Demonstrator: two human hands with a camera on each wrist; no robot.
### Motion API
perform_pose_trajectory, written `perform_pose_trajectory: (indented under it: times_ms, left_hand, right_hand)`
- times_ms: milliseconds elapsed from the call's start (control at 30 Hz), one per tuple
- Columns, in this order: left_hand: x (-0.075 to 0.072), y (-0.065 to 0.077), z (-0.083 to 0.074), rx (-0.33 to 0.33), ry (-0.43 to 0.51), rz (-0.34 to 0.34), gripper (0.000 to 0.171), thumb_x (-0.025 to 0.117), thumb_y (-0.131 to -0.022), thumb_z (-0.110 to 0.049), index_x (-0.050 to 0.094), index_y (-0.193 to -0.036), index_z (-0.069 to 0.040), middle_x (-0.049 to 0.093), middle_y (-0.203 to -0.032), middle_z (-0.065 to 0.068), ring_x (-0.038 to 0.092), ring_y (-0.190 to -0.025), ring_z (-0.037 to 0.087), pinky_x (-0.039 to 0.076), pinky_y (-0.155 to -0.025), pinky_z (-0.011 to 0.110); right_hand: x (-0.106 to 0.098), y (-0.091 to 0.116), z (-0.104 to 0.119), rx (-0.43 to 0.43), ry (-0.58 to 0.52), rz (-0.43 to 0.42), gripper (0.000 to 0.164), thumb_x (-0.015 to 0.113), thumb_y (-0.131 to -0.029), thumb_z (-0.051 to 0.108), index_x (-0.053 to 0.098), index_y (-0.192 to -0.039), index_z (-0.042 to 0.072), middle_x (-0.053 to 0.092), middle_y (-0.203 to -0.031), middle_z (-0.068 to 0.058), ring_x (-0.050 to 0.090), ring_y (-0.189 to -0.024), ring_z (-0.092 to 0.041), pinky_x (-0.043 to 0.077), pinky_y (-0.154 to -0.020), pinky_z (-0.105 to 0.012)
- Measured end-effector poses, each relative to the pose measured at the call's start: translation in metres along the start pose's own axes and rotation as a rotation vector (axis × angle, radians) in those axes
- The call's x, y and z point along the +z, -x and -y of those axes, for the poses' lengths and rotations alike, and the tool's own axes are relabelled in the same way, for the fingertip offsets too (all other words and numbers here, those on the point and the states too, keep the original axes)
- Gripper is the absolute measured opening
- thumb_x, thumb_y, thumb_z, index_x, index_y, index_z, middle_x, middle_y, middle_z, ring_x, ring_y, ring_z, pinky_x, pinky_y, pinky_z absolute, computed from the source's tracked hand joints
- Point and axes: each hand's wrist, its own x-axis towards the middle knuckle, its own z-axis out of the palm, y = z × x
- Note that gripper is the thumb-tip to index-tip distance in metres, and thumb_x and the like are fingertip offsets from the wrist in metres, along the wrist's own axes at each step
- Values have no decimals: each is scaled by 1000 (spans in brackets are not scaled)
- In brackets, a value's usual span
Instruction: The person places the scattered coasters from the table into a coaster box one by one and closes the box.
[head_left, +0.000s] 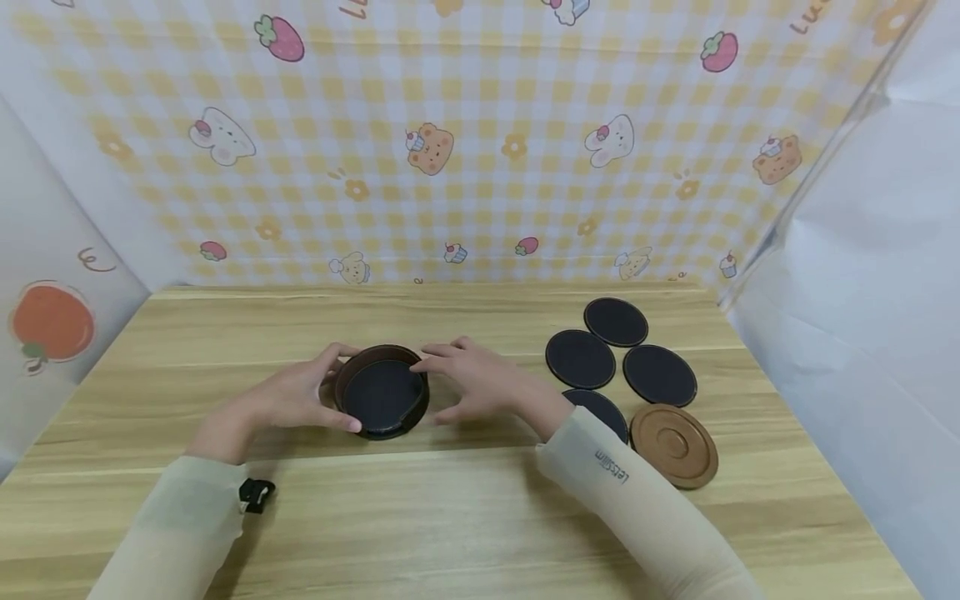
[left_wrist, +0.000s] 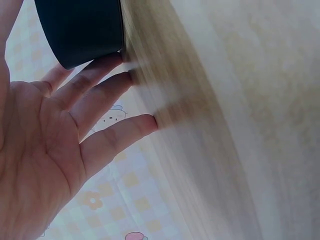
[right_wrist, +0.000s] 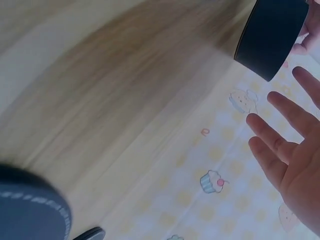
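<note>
A round black coaster holder (head_left: 385, 433) with a brown inner wall stands on the table, a dark disc (head_left: 382, 395) at its bottom. My left hand (head_left: 298, 396) holds it from the left, thumb along the near side and fingers round the far side. In the left wrist view, the fingers reach the foot of the holder's black wall (left_wrist: 82, 30). To the right of the holder is my right hand (head_left: 476, 379), fingers spread and holding nothing. Its index fingertip overlaps the rim in the head view; the right wrist view shows the fingers loosely extended near the holder (right_wrist: 272, 37).
On the right lie several round black coasters, among them a far one (head_left: 616, 322), a left one (head_left: 580, 359) and a right one (head_left: 660, 376). Another (head_left: 597, 410) is partly behind the right forearm. A brown grooved disc (head_left: 673, 446) lies nearest. A patterned cloth (head_left: 480, 192) hangs behind the table.
</note>
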Motion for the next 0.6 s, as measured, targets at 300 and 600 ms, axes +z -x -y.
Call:
perform_pose_trajectory:
  times_ms: [300,600]
  left_hand:
    - [2,1,1,12,13,-10,99,86,-71,-52,32,-146,-16,59,-134,23,54,-126,43,44,-98,63]
    - [1,0,2,11,8,-8,100,86,-71,-51,31,-146,-16,58,-135,23,54,-127,43,44,-98,63]
  right_hand:
    - [5,24,-16,59,-21,10,72,74,-86,47,46,-148,23,33,-162,-6,36,-142,-31,41,-110,-49]
    - [3,53,-34,127,-70,-45,70,74,-86,47,49,-147,23,35,-161,-8,35,-143,-37,46,-104,-52]
